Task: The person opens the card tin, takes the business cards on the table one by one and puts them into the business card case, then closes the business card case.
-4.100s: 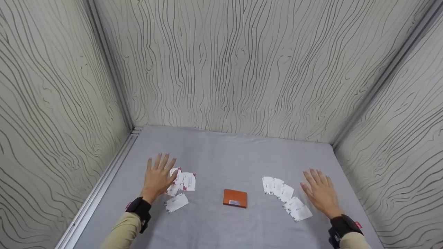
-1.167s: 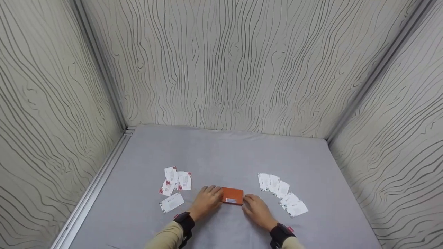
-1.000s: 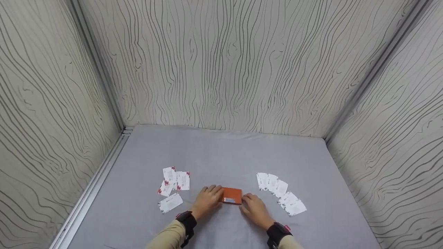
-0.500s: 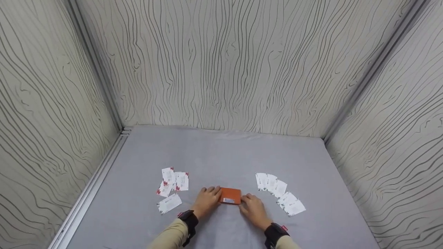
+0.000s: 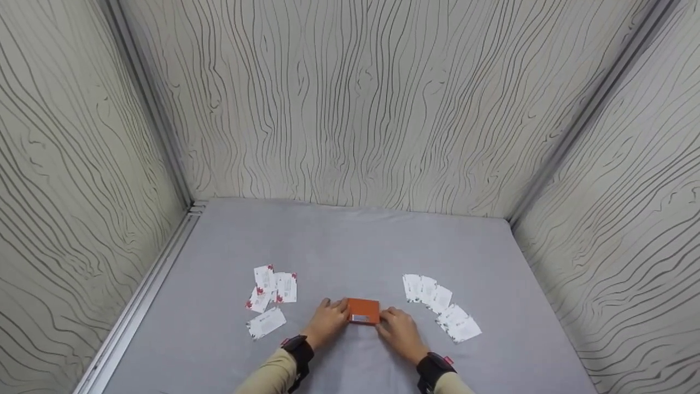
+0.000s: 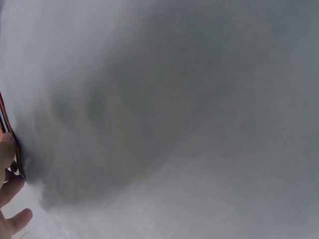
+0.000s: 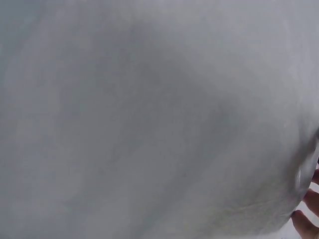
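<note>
One orange case lies on the bench, directly between the left hand and the right hand. Both hands are clamped on it from opposite sides, the left with bent fingers at its left edge, the right with finger and thumb at its right edge, so they stay apart by the case itself (each wrist view catches little more than fingertips). One pale label sits on the case's upper face, toward its near edge. Left of the case, and a little beyond it for the most part, four white cards can be counted: three with red corners that overlap, and one nearer with darker corner marks. Right of the case, at least five overlapping cards curve in a fan from beyond it to slightly nearer than it; the overlaps make an exact count uncertain. Two black wristbands and two beige sleeves are nearer than the case. Three wood-grain walls rise left of, right of and beyond it.
</note>
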Action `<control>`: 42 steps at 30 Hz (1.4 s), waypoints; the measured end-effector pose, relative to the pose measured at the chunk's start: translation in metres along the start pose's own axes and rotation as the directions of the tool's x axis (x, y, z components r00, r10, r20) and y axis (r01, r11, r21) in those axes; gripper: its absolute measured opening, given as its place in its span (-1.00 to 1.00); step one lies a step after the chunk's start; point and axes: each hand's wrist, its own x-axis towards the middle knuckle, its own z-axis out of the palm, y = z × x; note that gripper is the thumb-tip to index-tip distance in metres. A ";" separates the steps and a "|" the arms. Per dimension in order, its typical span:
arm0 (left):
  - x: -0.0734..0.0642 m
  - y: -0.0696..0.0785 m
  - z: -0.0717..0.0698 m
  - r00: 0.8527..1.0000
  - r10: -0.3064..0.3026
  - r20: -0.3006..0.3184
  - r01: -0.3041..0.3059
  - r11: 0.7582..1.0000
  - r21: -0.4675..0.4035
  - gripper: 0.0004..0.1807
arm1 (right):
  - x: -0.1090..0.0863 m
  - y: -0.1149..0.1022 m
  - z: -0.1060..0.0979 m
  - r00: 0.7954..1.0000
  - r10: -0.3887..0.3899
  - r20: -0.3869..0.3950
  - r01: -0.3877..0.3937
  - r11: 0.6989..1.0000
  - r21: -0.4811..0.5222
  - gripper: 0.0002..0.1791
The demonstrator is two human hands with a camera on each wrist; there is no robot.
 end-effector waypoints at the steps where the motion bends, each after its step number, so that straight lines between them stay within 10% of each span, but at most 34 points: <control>1: 0.000 0.000 0.001 1.000 0.004 0.010 -0.004 1.000 0.003 -0.76 | 0.000 0.000 0.000 1.000 0.004 0.005 -0.004 1.000 0.001 -0.77; 11: -0.003 0.003 0.000 0.995 0.011 0.098 -0.015 0.999 0.044 -0.67 | -0.001 -0.001 0.000 1.000 -0.007 0.007 0.007 1.000 0.003 -0.78; 22: -0.001 0.005 0.006 0.999 0.038 0.012 -0.039 0.996 0.078 -0.74 | -0.002 0.004 -0.003 0.998 -0.060 0.021 0.060 0.997 -0.038 -0.80; 30: 0.001 0.005 0.002 0.996 0.054 0.065 -0.061 0.993 0.104 -0.71 | 0.000 0.005 -0.006 0.996 -0.057 0.063 0.060 0.997 -0.050 -0.81; 38: 0.009 -0.001 -0.007 0.995 0.013 -0.101 -0.011 1.000 0.020 -0.79 | 0.001 0.003 -0.006 0.993 -0.117 -0.012 0.116 0.992 -0.041 -0.88; 42: 0.009 -0.003 -0.004 0.996 -0.084 -0.042 0.079 0.992 -0.096 -0.81 | 0.000 0.000 -0.004 0.992 -0.125 -0.017 0.125 0.992 -0.029 -0.90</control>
